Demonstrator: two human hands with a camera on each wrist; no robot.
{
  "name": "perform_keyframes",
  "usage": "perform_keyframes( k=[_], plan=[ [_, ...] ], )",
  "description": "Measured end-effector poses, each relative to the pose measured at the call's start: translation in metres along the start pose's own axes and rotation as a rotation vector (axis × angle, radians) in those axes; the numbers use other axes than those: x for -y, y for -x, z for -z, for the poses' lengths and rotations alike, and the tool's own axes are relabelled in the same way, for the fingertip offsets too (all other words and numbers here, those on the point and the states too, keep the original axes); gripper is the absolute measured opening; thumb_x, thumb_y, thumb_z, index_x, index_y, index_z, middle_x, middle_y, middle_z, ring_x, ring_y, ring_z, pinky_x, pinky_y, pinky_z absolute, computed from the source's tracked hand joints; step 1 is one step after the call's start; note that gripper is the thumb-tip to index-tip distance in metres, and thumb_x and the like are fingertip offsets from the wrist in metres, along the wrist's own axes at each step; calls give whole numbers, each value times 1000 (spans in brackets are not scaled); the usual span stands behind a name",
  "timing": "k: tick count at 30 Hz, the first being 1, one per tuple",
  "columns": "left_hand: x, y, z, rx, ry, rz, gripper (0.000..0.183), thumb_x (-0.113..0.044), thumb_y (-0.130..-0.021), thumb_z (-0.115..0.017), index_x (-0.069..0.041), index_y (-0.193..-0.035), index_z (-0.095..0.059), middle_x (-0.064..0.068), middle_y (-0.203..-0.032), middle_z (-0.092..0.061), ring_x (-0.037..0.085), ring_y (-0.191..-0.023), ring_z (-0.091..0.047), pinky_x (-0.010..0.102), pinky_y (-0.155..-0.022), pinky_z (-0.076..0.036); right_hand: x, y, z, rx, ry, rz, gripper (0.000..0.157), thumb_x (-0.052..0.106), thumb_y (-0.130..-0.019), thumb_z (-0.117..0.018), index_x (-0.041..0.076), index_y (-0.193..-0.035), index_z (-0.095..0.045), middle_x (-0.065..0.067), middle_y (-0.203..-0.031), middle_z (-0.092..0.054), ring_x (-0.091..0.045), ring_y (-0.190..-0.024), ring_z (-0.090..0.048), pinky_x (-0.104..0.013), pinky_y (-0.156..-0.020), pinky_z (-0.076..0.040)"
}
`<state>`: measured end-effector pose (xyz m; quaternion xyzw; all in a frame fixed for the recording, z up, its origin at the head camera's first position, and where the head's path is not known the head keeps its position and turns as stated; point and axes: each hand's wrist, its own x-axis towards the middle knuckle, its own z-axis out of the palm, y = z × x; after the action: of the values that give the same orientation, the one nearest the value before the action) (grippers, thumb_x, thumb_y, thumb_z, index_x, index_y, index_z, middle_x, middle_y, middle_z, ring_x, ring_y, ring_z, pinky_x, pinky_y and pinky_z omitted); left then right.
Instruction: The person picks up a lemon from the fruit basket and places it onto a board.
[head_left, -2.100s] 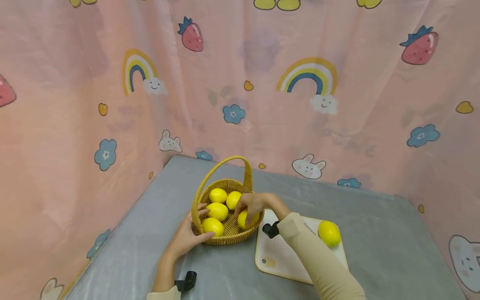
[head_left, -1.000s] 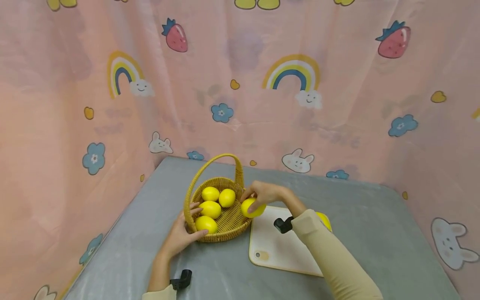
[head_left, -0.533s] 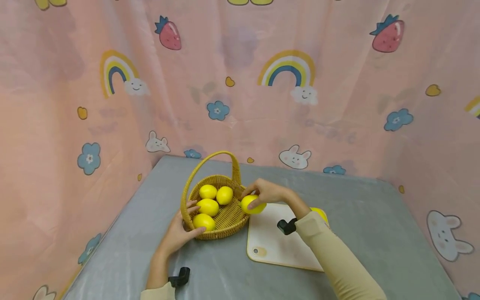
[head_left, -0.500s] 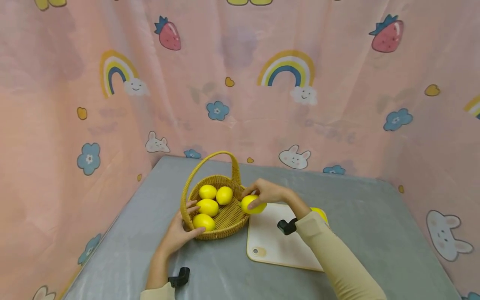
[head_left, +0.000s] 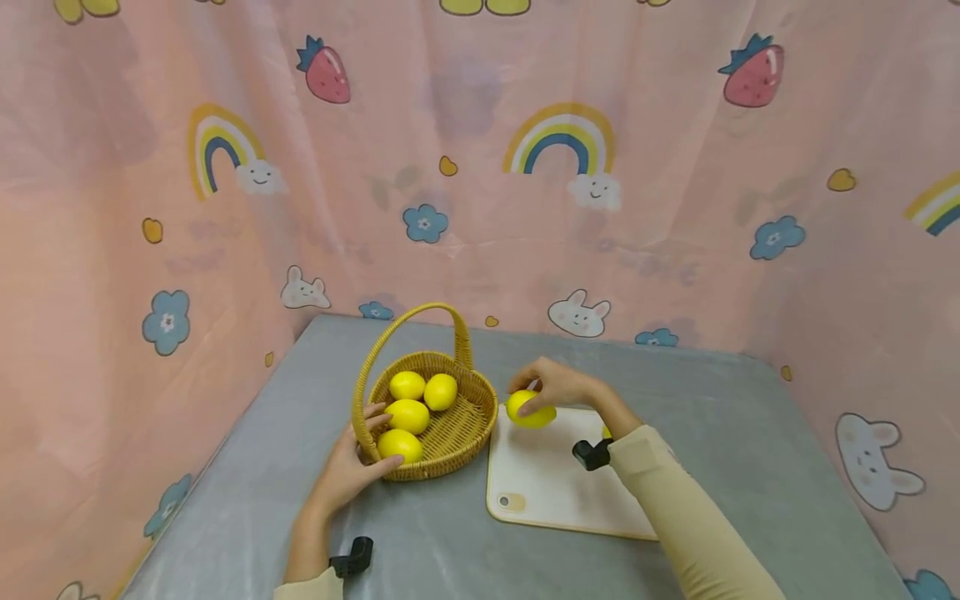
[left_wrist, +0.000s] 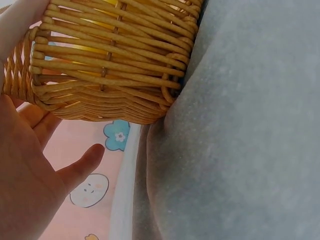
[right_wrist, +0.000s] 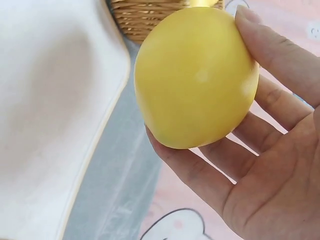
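A yellow lemon [head_left: 531,410] is pinched between the thumb and fingers of my right hand [head_left: 558,382], above the top left corner of a white cutting board [head_left: 555,492]. In the right wrist view the lemon [right_wrist: 192,80] hides part of the wicker basket behind it. My left hand [head_left: 347,471] holds the left side of the yellow wicker basket [head_left: 489,417], its thumb at the front rim and fingertips inside by the handle. Several lemons [head_left: 407,417] lie in the basket's left and back part. The left wrist view shows the basket's woven wall [left_wrist: 115,75] close up.
Another lemon [head_left: 606,432] is on the cutting board's far side, mostly hidden by my right wrist. A grey cloth [head_left: 420,542] covers the table. A pink patterned curtain [head_left: 480,275] hangs behind and at the sides.
My right hand has lifted the lemon out of the basket's right side and carried it right, over the board. My left hand stays on the basket. The head view has shifted slightly.
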<state>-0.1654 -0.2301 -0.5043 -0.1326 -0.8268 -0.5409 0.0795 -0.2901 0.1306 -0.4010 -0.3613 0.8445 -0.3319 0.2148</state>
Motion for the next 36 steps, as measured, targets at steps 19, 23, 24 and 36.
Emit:
perform_keyframes(
  k=[19,23,24,36],
  plan=[
    [-3,1,1,-2,-26,-2,65,-17,-83,-82,-4,-141,-54,16,-155,-35,43,-147,-16,72,-110,-16,-39,34,-1,-48,-31,-101,35,9,-88,-76,-9,-117,-68,-13,-109,-71,-34,-104,-62,-44,-91,-54],
    [-3,2,1,-3,-27,3,65,-17,-83,-82,-3,-141,-54,17,-155,-34,44,-147,-16,72,-110,-17,-44,40,-3,-60,-32,-124,35,8,-88,-76,-10,-117,-68,-14,-110,-70,-36,-105,-61,-45,-91,-54],
    [-4,2,1,-4,-26,4,65,-17,-83,-82,-3,-140,-54,17,-155,-34,44,-147,-16,72,-110,-17,-45,41,-3,-63,-29,-123,36,8,-88,-76,-10,-117,-67,-15,-111,-70,-37,-105,-61,-45,-91,-54],
    [-7,1,-1,0,-43,5,65,-17,-83,-82,-3,-140,-54,17,-155,-34,43,-147,-16,72,-110,-17,-56,54,-7,-67,-15,-146,38,7,-85,-79,-9,-117,-68,-16,-114,-70,-38,-107,-61,-44,-92,-54]
  ],
)
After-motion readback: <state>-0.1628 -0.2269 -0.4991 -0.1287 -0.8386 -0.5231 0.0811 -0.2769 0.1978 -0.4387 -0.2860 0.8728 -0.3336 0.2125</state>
